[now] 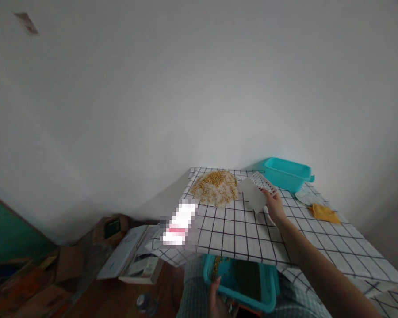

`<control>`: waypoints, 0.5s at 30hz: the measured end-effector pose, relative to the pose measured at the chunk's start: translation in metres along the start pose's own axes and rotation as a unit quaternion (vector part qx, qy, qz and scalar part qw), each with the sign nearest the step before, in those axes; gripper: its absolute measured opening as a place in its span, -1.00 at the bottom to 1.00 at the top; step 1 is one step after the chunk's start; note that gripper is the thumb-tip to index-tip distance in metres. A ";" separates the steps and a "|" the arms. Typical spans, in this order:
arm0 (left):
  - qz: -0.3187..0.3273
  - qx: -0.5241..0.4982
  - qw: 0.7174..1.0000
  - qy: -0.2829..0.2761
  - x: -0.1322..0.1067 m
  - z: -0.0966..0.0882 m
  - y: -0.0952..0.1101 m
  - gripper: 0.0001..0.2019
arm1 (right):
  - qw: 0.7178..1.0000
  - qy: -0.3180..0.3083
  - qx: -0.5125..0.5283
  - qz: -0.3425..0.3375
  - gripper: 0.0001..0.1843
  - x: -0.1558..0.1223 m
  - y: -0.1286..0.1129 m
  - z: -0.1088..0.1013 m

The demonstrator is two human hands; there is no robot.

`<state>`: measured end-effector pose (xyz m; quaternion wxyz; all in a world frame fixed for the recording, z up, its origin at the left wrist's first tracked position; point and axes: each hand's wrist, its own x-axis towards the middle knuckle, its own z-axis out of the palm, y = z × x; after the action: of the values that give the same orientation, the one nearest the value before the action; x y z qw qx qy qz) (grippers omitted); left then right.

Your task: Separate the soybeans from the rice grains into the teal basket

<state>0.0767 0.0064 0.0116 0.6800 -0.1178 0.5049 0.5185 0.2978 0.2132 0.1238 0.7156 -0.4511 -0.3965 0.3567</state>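
My right hand (274, 205) grips the near end of a white perforated plastic piece (263, 182), holding it above the table. Just left of it, a plain white sheet (254, 196) lies partly behind. Farther left spreads a pile of yellow beans (215, 179) mixed with whitish grains. Below the table edge, my left hand (215, 300) has its thumb over the near left rim of a teal tub (268, 302) on my lap; its other fingers are mostly hidden. Yellow beans show along the tub's left end, beside a dark green area.
A second teal tub (287, 174) stands at the back right of the checked tablecloth (232, 229). Near it lie a clear plastic item (305, 197) and a yellow cloth (324, 213). A pixelated bright object (179, 223) is at the left edge. Boxes (142, 269) and a bottle (146, 304) stand on the floor.
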 end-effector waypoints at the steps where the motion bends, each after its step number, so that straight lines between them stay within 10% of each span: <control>1: -0.004 -0.002 1.000 -0.002 -0.001 0.000 0.000 -0.77 | 1.000 0.005 0.009 0.027 -0.55 0.000 0.002 -0.004; 15: 0.000 -0.004 1.000 -0.024 0.003 -0.003 -0.001 -0.68 | 0.994 0.007 0.023 0.108 -0.55 0.005 0.008 -0.016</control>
<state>0.0756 0.0057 0.0077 0.6919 -0.1082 0.4860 0.5229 0.3135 0.2145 0.1136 0.6856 -0.4770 -0.3321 0.4383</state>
